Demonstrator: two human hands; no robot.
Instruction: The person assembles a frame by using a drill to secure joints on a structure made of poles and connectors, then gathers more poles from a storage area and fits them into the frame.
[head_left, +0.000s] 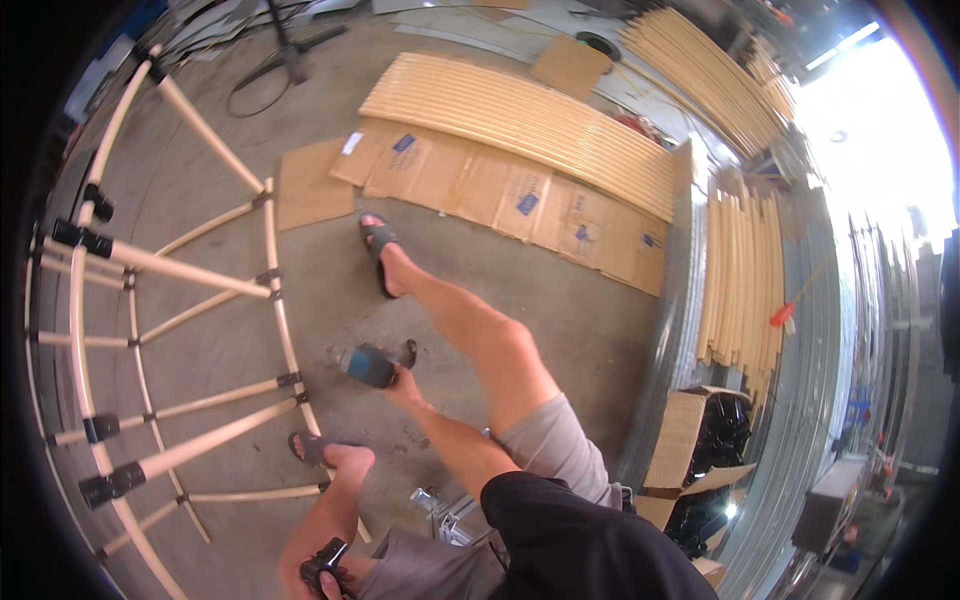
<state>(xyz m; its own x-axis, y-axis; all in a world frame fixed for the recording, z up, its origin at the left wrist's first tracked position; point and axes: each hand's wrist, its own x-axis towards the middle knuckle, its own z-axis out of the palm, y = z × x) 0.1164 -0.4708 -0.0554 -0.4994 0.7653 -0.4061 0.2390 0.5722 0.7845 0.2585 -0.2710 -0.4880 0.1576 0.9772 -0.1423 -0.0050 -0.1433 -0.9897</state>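
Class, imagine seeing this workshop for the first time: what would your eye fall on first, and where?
Probably the big frame of cream pipes filling the left side. Next, the power tool in the right hand, near the middle, while the left hand, at the bottom edge, holds a black part. Beyond, a long row of pipes, edged by cardboard, lies at upper centre.

The power drill (372, 366) is showing a matt plastic-looking housing, teal and dark. The black fitting (326, 560) is reflecting light off a smooth, glossy surface; whether metal or plastic is not reading clearly. The frame's cream tubes (205, 272) are presenting smooth and faintly glossy, and its black joints (112, 484) are shining. The stacked cream tubes (510, 115) are gleaming over matt brown cardboard (470, 190). The floor (590, 330) is appearing as dull concrete, marked. The shirt (590, 540) and shorts (555, 450) are showing matt cloth.
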